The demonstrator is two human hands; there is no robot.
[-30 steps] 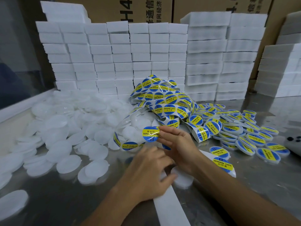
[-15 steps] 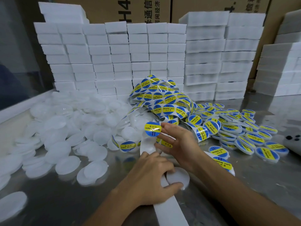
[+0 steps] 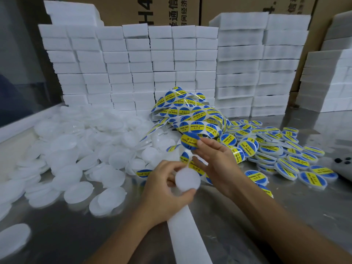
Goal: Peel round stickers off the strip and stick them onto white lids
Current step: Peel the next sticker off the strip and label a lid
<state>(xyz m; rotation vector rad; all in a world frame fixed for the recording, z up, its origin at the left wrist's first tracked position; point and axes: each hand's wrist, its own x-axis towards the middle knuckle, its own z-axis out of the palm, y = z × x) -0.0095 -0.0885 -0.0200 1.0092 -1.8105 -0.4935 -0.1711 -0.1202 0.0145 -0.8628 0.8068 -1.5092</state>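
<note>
My left hand [image 3: 163, 189] grips a plain white lid [image 3: 187, 180] between thumb and fingers, lifted just above the steel table. My right hand [image 3: 219, 162] pinches a round blue-and-yellow sticker [image 3: 189, 141] at its fingertips, held above and just beyond the lid, apart from it. The sticker strip [image 3: 190, 119] lies in a tangled heap behind the hands, and its bare white backing [image 3: 186, 235] trails toward me under my left wrist. Some stickers on the strip are hidden under my right palm.
A heap of plain white lids [image 3: 80, 149] covers the table's left half. Several labelled lids [image 3: 285, 155] are piled on the right. White foam blocks [image 3: 133, 69] are stacked along the back in front of cardboard boxes [image 3: 167, 10]. A grey device [image 3: 342, 162] sits at the right edge.
My right hand peeled the sticker free of the strip and raised it. My left hand picked a white lid off the table and lifted it toward the sticker.
</note>
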